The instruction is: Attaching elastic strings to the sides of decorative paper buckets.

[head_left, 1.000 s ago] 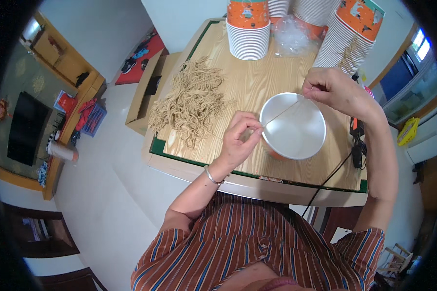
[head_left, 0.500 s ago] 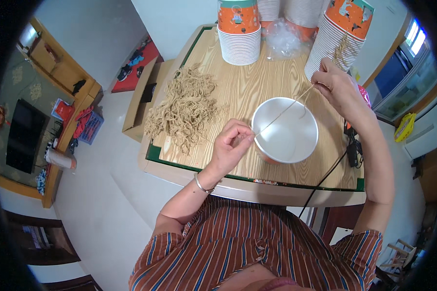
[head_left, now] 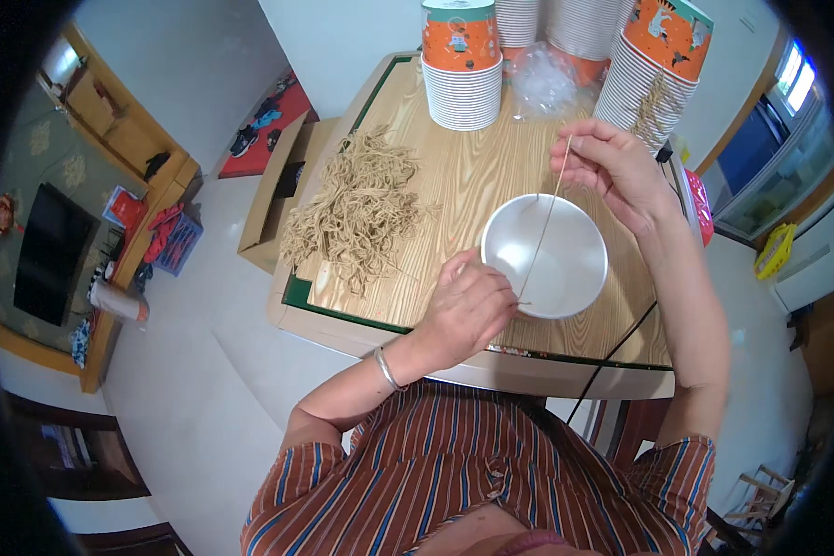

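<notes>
A single strand of tan twine is stretched over the open mouth of a white-lined paper tub. My left hand, with a metal bangle at the wrist, is closed on the strand's lower end beside the tub's near left rim. Above the tub's far side, my right hand has the upper end at its fingertips, the other fingers loosely bent. On the table to the left lies a loose, tangled pile of tan twine. A smaller bunch of twine hangs against the right stack of tubs.
Nested orange-and-white tubs stand at the table's back, with another stack leaning at the right. Between them sits a crumpled clear plastic bag. A black cable crosses the front edge. An open cardboard box stands left of the table.
My right hand has moved left and slightly down, its fingers loosening. My left hand has shifted right and down, turning its back up. The strand now runs more steeply.
</notes>
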Tool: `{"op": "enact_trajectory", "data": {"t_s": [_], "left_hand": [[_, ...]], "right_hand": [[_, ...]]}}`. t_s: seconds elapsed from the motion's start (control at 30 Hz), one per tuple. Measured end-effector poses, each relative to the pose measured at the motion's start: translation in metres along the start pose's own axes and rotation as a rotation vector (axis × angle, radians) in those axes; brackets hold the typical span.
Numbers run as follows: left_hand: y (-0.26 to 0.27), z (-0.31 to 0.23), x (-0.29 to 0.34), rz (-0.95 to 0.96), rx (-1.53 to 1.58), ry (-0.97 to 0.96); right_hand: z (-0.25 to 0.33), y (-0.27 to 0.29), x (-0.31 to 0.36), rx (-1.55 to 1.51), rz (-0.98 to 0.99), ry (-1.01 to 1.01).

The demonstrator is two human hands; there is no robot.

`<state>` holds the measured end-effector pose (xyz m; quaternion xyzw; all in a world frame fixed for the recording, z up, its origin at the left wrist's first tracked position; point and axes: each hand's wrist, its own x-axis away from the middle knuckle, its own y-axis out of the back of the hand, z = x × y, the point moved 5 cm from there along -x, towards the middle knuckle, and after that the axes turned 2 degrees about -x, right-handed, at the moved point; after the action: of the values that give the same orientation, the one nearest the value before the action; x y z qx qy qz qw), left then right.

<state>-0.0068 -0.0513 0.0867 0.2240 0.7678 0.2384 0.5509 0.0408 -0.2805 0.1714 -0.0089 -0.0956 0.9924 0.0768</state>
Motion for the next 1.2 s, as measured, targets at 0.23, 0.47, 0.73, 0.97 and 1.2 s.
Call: {"op": "enact_trajectory", "data": {"t_s": [0.23,0.47,0.73,0.97,1.2], "left_hand": [[-0.024,-0.025,0.0,0.016,0.092,-0.095],[-0.05,-0.06,-0.033,0.055,-0.047,-0.007],[-0.017,-0.038,-0.033,-0.15,0.067,0.016],[0.051,0.047,-0.039,-0.362,0.517,0.502],[0.021,0.054,-0.059,0.05,0.998,0.632]], "right_hand": [[0.024,-0.002,-0.011,-0.316,0.05,0.153],[0.061,-0.004,-0.042,-0.113,0.099,0.24],[0.028,-0.061,0.001,0.301,0.277,0.066],[0.005,-0.059,0.036,0.398,0.286,-0.099],[0.01,-0.059,0.04,0.384,0.268,-0.034]]}}
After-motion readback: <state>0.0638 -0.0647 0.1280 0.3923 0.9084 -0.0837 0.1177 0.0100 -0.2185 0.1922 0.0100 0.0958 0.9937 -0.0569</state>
